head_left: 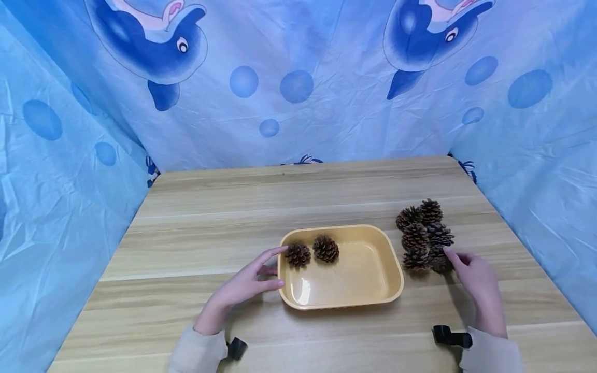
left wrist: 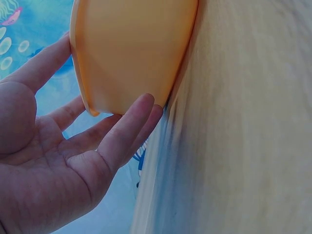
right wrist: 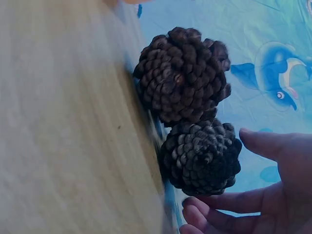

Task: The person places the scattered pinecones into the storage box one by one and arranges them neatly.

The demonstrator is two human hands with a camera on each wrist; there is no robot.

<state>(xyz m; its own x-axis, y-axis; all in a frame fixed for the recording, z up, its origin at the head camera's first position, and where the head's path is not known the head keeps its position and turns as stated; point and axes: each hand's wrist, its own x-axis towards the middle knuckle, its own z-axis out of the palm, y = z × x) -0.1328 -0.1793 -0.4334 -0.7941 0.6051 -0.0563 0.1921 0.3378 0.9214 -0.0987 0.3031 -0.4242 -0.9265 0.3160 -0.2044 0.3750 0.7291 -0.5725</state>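
The fingertips of my left hand point(head_left: 244, 282) rest spread against the left end of a pale orange plastic tray point(head_left: 354, 298). In the left wrist view, the fingers touch the tray's outer wall point(left wrist: 131, 53) and rim without curling round it. Two brown pine cones point(head_left: 326, 248) lie inside the tray at its far left. To the right of the tray, several pine cones point(head_left: 414, 237) stand close together in two rows. My right hand point(head_left: 478, 277) grips the nearest right pine cone point(right wrist: 202, 158) between thumb and fingers. Another pine cone point(right wrist: 180, 78) sits right beside it.
The wood-grain table point(head_left: 210, 207) is bordered by blue cloth point(head_left: 326, 129) printed with dolphins and bubbles at the back and sides. A black wrist mount point(head_left: 236, 348) sticks out from the left sleeve, and another mount point(head_left: 452, 336) from the right sleeve.
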